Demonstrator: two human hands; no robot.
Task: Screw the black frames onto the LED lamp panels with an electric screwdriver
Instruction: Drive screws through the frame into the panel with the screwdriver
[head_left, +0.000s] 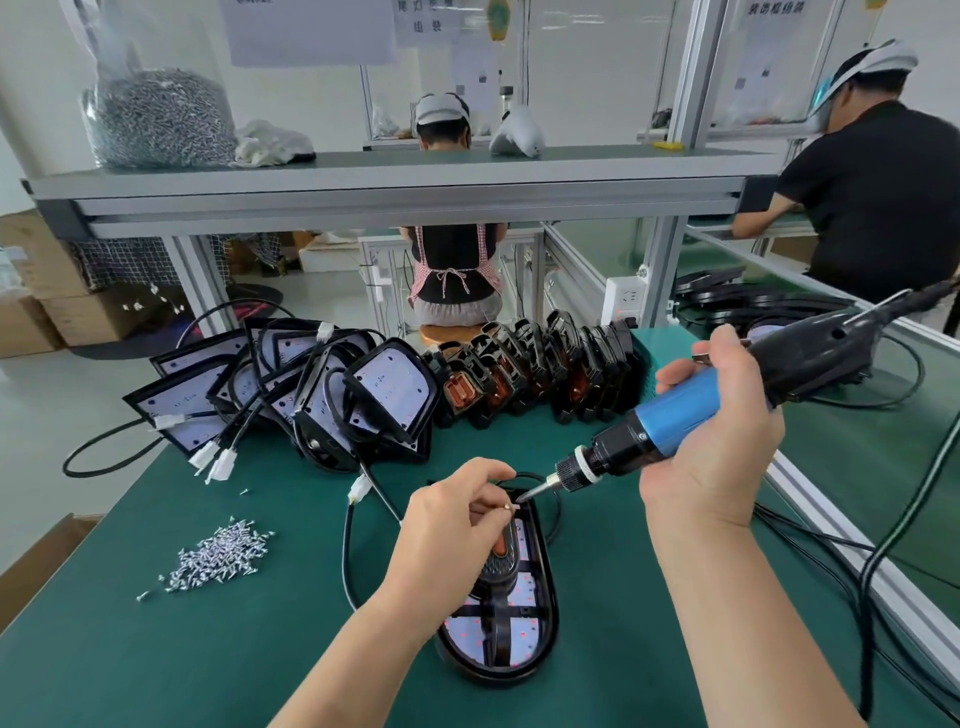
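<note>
An LED lamp panel (506, 631) with a black frame over it lies on the green mat in front of me. My left hand (447, 530) hovers over its far end and pinches a small screw (508, 505) between the fingertips. My right hand (722, 431) grips the blue and black electric screwdriver (675, 415), tilted down to the left. Its bit tip (522, 498) touches the screw just above the panel's far end. My left hand hides part of the frame.
A pile of loose screws (218, 556) lies on the mat at left. Behind stand stacked LED panels with cables (332, 389) and a row of black frames (535, 369). Cables (883, 561) run along the right edge. A shelf (384, 182) crosses overhead; two people work beyond.
</note>
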